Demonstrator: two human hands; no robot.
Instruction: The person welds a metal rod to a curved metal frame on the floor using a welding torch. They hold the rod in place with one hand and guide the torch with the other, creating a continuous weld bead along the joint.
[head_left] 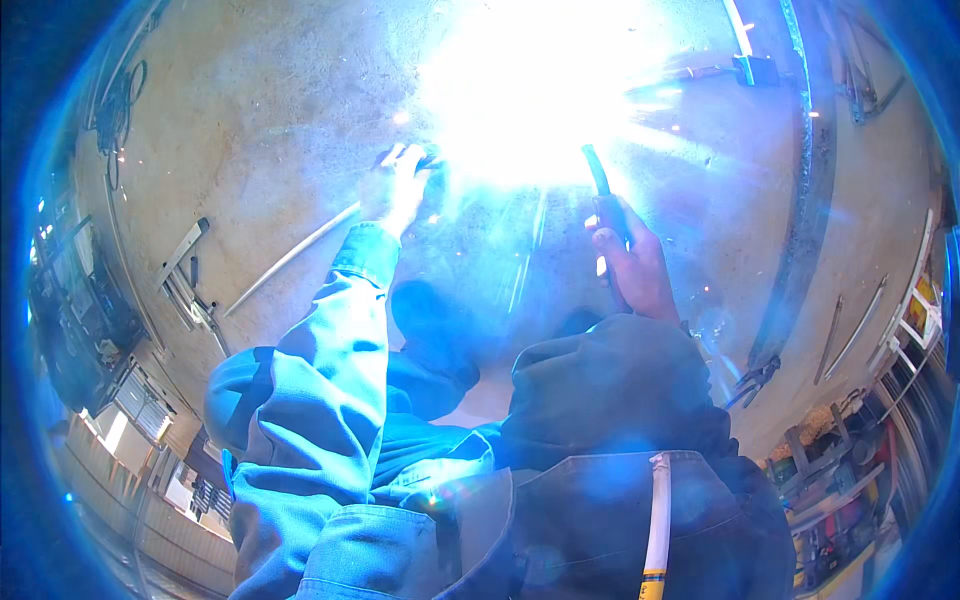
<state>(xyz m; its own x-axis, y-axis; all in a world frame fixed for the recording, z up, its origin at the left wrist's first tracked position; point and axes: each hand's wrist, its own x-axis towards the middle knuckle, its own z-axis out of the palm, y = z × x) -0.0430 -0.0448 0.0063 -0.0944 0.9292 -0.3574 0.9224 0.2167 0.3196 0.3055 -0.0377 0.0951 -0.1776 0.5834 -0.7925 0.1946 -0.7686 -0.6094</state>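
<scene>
A blinding white-blue welding arc (540,80) with sparks flying from it hides the work in front of me. My right hand (637,262) grips a welding torch (600,185) whose dark bent neck points up into the glare. To the left, my left hand (395,185) is closed at the edge of the glare, its fingers curled by something dark; what they hold is washed out. A pale rod (290,260) runs from near my left wrist down across the concrete floor (270,130). Both arms are in blue work sleeves.
Cut metal pieces (190,275) lie on the floor at left. A long metal bar (805,200) runs along the right, with pliers (757,380) near its lower end. Steel stock and clutter (840,480) fill the lower right. A white stick with a yellow end (656,520) hangs close before me, like a cigarette.
</scene>
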